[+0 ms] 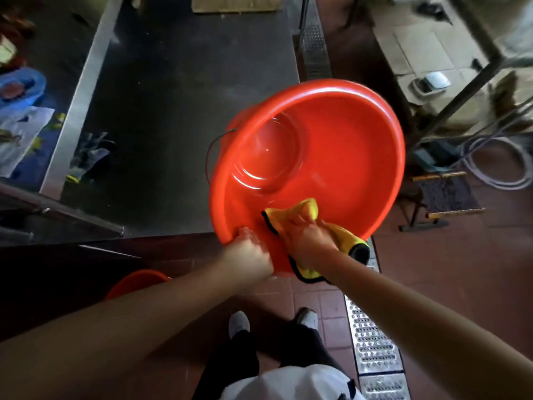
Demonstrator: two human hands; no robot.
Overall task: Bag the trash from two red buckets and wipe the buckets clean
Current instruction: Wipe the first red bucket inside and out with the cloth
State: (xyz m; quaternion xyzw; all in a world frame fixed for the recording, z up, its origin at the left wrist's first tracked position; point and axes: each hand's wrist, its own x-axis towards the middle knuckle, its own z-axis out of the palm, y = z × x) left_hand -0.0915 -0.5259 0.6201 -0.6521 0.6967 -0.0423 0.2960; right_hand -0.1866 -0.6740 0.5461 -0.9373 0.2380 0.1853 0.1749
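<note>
Red bucket (340, 157) up off the floor, tipped toward the camera, open mouth facing back, inside wall and round bottom fully in view and glossy. Held at the corner of the steel table (178, 116), part over the tabletop, part over the tiled floor (450, 278). Thin wire handle (212, 151) hanging off the left side of the bucket.

Left hand (248, 252) clamped on the near rim, fingers curled over the lip, thumb side toward the camera. Firm grip, carrying the bucket at its lowest edge.

Right hand (305, 235) just beside it, reaching over the same near rim, palm down on a yellow cloth (300, 215). Fingers spread fairly flat over the cloth, pressing it against the inner wall; impossible to say whether any fold is pinched underneath. Cloth dark-edged, draped over the rim, one end inside the bucket, the other trailing below the wrist outside.

Second red bucket (135, 284) down low on the left, only a slice of rim showing below the table edge, behind the left forearm.

Far left on the table, a blue bag (23, 85) and scraps, blurred. Metal drain grate (372, 350) running along the floor to the right of the feet. Coiled hose (501, 168) and a small step stool (447, 197) off to the right.
</note>
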